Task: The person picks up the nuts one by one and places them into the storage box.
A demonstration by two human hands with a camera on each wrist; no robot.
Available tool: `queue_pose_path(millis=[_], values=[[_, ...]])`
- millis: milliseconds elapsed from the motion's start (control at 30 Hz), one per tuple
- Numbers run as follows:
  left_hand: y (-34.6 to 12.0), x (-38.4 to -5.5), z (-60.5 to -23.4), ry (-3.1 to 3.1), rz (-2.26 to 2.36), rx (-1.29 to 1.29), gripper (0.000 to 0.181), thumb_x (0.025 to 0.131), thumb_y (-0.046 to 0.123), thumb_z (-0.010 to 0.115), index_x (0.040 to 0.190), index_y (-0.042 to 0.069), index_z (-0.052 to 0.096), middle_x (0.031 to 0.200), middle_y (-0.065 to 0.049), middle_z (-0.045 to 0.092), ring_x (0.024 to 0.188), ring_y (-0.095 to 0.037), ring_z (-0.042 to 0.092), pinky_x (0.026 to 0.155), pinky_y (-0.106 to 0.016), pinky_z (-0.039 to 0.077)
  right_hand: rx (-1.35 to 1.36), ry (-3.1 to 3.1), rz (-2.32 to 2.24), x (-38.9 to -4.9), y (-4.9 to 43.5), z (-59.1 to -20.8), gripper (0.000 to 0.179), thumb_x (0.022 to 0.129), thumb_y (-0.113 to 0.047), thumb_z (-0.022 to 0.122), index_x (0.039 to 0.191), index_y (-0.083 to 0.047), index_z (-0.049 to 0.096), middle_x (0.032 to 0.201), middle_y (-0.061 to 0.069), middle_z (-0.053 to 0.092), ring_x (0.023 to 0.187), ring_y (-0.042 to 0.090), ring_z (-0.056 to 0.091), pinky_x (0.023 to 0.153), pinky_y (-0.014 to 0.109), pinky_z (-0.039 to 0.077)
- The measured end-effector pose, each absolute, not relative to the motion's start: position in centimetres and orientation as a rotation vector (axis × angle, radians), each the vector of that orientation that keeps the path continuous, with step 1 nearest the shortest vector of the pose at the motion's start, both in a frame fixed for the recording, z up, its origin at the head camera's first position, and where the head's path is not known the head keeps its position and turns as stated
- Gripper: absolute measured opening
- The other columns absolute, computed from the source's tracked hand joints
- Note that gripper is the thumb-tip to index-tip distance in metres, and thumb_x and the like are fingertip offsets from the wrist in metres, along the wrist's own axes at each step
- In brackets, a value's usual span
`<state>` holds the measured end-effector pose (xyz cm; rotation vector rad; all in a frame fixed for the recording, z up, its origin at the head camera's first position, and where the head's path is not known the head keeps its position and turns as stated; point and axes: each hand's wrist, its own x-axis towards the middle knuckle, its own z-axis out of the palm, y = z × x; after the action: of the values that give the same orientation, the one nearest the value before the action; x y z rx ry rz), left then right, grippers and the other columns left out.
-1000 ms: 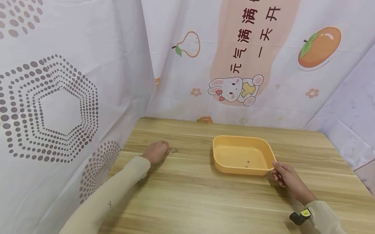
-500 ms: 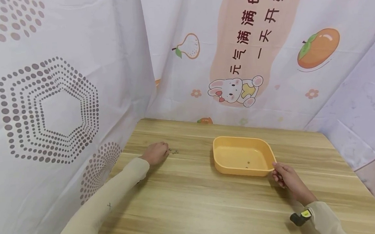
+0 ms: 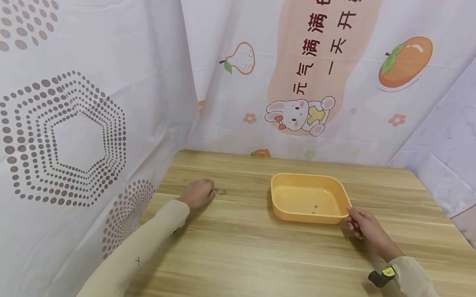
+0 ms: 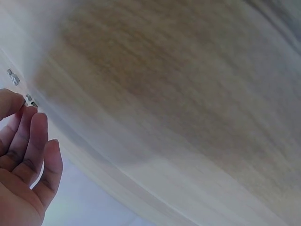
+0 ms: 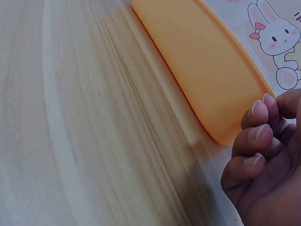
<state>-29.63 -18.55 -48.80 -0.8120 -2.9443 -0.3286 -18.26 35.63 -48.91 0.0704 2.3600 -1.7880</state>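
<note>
In the head view my left hand (image 3: 199,194) is low over the wooden tabletop at the left, beside several small metal pieces (image 3: 223,193). The left wrist view has its thumb and index fingertips pinched together at one small metal piece (image 4: 31,100), the other fingers curled. Another metal piece (image 4: 13,77) lies just beyond. My right hand (image 3: 363,227) grips the near right corner of a yellow-orange plastic tray (image 3: 309,219). Its thumb and index finger pinch the rim in the right wrist view, with the remaining fingers curled below. Small dark pieces (image 3: 316,206) lie inside the tray.
A wood-grain table (image 3: 237,254) spreads under both hands. White dotted cloth (image 3: 80,141) hangs along the left, and a printed curtain (image 3: 226,103) with a rabbit and fruit closes off the back. A pale cloth (image 3: 461,142) hangs at the right.
Both hands and the tray stay in nearly the same place. The left fingers shift only slightly by the metal pieces, and the head view tilts a little.
</note>
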Motion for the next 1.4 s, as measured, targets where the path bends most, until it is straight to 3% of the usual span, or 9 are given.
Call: queue_pose_path(millis=[400, 733, 1400], values=[[-18.25, -29.54, -48.57, -2.948, -0.362, -0.793, 0.012, 0.102, 0.011, 0.06, 0.1, 0.004, 0.07, 0.098, -0.004, 0.069, 0.086, -0.017, 0.066, 0.075, -0.031, 0.057, 0.07, 2.358, -1.782, -18.32, 35.79, -48.97, 0.048, 0.11, -0.046, 0.042, 0.087, -0.005, 0.054, 0.068, -0.004, 0.053, 0.053, 0.008, 0.043, 0.048, 0.024, 0.038], [-18.03, -29.45, -48.15, -2.92, -0.358, -0.799, 0.011, 0.1, 0.009, 0.06, 0.092, 0.007, 0.068, 0.089, 0.0, 0.064, 0.075, -0.01, 0.057, 0.068, -0.028, 0.054, 0.085, 2.357, -1.778, -18.33, 35.71, -49.03, 0.049, 0.11, -0.047, 0.042, 0.088, -0.005, 0.054, 0.068, -0.003, 0.053, 0.054, 0.009, 0.043, 0.049, 0.024, 0.039], [-17.72, -29.38, -47.87, -2.866, -0.432, -0.819, 0.013, 0.1, 0.013, 0.061, 0.089, 0.012, 0.067, 0.086, 0.003, 0.063, 0.075, -0.011, 0.056, 0.067, -0.03, 0.052, 0.077, 2.369, -1.78, -18.19, 35.6, -49.12, 0.049, 0.11, -0.047, 0.042, 0.087, -0.005, 0.055, 0.068, -0.004, 0.053, 0.053, 0.008, 0.043, 0.048, 0.024, 0.038]])
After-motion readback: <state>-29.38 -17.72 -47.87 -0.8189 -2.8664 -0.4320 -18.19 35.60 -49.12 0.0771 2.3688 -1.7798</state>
